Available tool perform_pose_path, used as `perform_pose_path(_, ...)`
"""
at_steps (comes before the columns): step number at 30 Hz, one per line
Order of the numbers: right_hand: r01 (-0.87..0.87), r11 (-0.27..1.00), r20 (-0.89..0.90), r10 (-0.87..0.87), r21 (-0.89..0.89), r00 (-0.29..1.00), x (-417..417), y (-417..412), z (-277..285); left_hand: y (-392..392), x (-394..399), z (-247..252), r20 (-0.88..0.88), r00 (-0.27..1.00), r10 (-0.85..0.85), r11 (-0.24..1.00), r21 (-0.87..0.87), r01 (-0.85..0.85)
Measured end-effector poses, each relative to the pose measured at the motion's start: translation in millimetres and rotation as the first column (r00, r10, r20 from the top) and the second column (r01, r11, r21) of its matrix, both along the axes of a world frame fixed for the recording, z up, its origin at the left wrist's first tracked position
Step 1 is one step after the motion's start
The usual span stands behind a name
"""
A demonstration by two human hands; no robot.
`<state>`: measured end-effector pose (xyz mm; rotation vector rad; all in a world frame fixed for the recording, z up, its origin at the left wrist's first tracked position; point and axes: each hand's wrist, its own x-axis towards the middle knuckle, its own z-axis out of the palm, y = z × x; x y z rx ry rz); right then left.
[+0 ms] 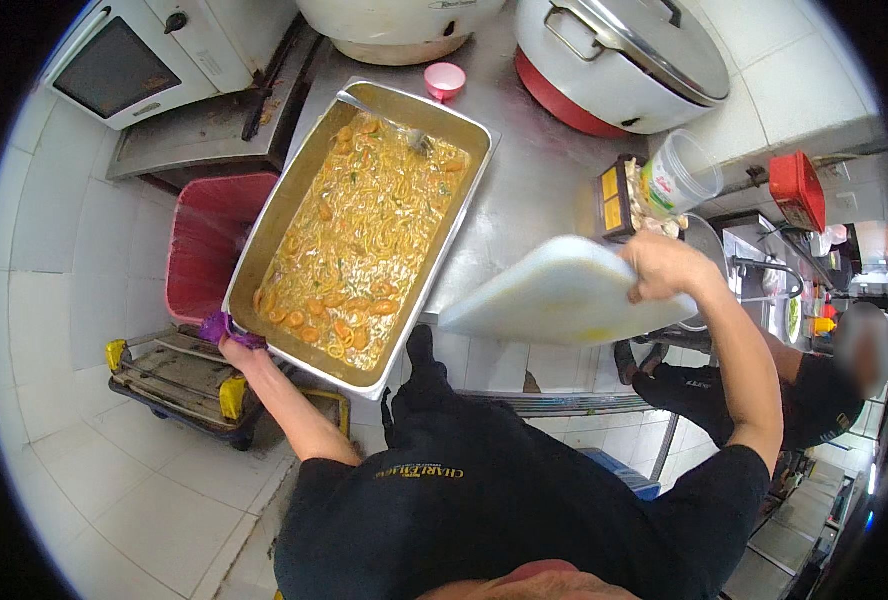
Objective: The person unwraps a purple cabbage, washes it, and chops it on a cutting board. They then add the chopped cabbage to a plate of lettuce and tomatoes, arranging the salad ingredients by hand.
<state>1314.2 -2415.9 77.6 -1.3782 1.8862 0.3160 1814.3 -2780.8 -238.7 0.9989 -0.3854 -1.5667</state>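
Observation:
My left hand (243, 355) grips the near left corner of a deep rectangular steel pan (444, 259), with a purple cloth (223, 330) between fingers and rim. Saucy yellow noodles (369, 225) with orange sausage-like pieces and bits of green cover the pan's bottom. A metal serving utensil (384, 116) leans from the far left corner, its head partly sunk in the food. Held by its right part in my right hand (665, 262), a white cutting board (564, 292) is tilted above the counter's front edge. Yellow stains mark its face; the hand is slightly blurred.
Beyond the pan on the steel counter (504, 202) stand a pink cup (445, 79) and two large rice cookers (609, 67). A clear plastic tub (680, 176) is at right. A red bin (208, 247) and a platform trolley (189, 375) sit left. A co-worker (811, 397) is at right.

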Motion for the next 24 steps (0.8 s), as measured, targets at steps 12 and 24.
perform_pose_path(12, 0.032, 0.904, 0.067, -0.067, 0.427, 0.995, -148, -93, -201, 34, 17, -36, 0.052, 0.997, 0.051, 0.992, 0.113, -0.057)
perform_pose_path(24, 0.191, 0.899, -0.146, -0.267, -0.395, 0.953, -151, -105, -294, 81, -13, 75, 0.629, 0.745, 0.222, 0.948, 0.039, -0.316)
